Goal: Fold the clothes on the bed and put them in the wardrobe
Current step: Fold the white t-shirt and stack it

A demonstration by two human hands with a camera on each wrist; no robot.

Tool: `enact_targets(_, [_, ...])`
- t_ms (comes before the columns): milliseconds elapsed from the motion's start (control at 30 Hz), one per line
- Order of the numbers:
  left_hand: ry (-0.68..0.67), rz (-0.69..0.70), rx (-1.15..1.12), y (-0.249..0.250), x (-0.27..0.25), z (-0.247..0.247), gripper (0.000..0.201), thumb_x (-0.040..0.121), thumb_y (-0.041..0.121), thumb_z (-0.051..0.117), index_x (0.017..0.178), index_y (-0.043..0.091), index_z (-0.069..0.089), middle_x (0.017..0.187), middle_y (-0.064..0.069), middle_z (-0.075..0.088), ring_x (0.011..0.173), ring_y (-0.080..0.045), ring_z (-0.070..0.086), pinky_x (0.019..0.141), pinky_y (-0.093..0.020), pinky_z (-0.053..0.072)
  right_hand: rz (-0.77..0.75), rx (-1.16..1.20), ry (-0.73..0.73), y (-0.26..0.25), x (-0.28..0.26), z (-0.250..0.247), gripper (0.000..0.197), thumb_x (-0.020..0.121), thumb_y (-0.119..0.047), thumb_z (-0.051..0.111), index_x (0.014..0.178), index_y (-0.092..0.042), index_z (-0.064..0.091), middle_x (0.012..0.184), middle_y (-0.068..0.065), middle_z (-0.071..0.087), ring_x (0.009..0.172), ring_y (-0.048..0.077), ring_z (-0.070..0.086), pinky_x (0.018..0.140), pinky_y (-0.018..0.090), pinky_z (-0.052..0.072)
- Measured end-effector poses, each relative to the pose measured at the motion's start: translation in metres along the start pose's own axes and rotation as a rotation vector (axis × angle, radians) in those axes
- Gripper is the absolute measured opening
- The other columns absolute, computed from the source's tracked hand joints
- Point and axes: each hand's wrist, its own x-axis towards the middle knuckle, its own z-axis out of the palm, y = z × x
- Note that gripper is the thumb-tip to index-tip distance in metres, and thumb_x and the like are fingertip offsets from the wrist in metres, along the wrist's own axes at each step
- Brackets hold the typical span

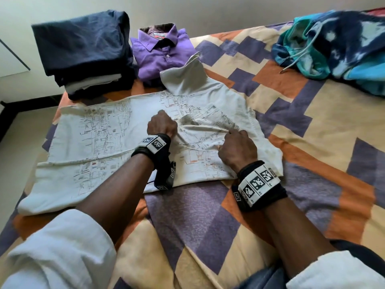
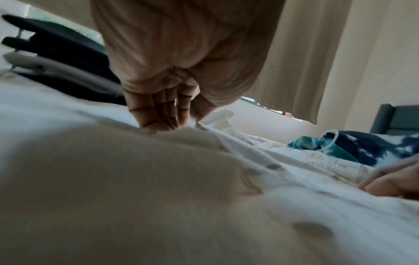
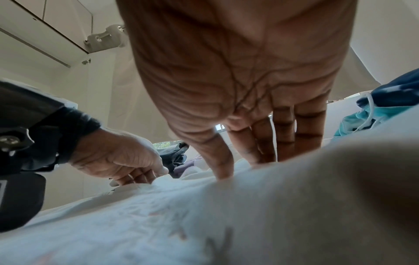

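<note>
A white shirt (image 1: 100,138) with a fine line print lies spread flat across the bed, one sleeve (image 1: 183,78) sticking up toward the back. My left hand (image 1: 162,124) is over the shirt's middle with its fingers (image 2: 158,114) curled down, pinching a ridge of the cloth. My right hand (image 1: 235,144) is a little to the right, nearer the collar end; its thumb and fingers (image 3: 283,143) dig into the same fabric (image 3: 158,215) and pinch it. A taut crease runs between the two hands.
At the back left stands a stack of folded dark clothes (image 1: 83,51) with a folded purple shirt (image 1: 160,53) beside it. A crumpled blue and teal hoodie (image 1: 337,44) lies at the back right. The patchwork bedcover (image 1: 302,122) ends at the left edge, above the floor.
</note>
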Motion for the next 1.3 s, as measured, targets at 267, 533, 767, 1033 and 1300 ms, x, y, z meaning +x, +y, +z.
enact_targets(267, [-0.188,0.486,0.0,0.069,0.024,-0.018,0.025,0.09,0.023,0.067,0.115,0.021,0.068,0.115,-0.011,0.068,0.112,-0.029,0.061,0.092,-0.032,0.047,0.078,0.62,-0.1,0.056,-0.005,-0.092,0.029,0.079,0.01,0.05,0.07,-0.008,0.07,0.078,0.012,0.072,0.069,0.017,0.061,0.058,0.02,0.047])
enact_targets(533, [-0.522,0.486,0.005,0.103,0.037,0.009,0.038,0.089,-0.001,0.064,0.121,0.02,0.064,0.074,-0.007,0.067,0.043,-0.013,0.062,0.042,-0.024,0.051,0.172,0.364,-0.611,0.065,-0.005,-0.064,0.013,0.078,0.0,0.063,0.08,0.006,0.074,0.08,0.022,0.073,0.076,0.037,0.071,0.077,0.047,0.057])
enact_targets(767, [-0.202,0.708,0.196,0.11,0.036,0.02,0.02,0.091,0.014,0.058,0.104,0.015,0.073,0.112,-0.012,0.062,0.1,-0.034,0.061,0.08,-0.037,0.052,0.129,0.486,-0.144,0.068,-0.001,-0.072,0.01,0.085,-0.006,0.061,0.084,-0.006,0.071,0.078,0.013,0.072,0.06,0.023,0.063,0.051,0.026,0.049])
enact_targets(1033, [-0.13,0.73,0.065,0.129,0.029,0.01,0.019,0.093,0.011,0.049,0.108,0.013,0.063,0.113,-0.015,0.065,0.101,-0.036,0.059,0.078,-0.039,0.047,0.215,0.199,-0.258,0.077,0.004,-0.049,0.04,0.068,-0.028,0.086,0.094,-0.009,0.063,0.101,0.01,0.067,0.095,0.029,0.063,0.072,0.031,0.046])
enact_targets(1300, [-0.197,0.694,0.069,0.122,0.03,0.007,0.019,0.092,0.007,0.051,0.106,0.011,0.064,0.113,-0.016,0.064,0.1,-0.036,0.062,0.081,-0.039,0.052,0.301,0.123,-0.073,0.079,-0.004,-0.051,0.012,0.082,-0.008,0.058,0.094,-0.01,0.061,0.116,0.017,0.064,0.107,0.036,0.06,0.076,0.032,0.042])
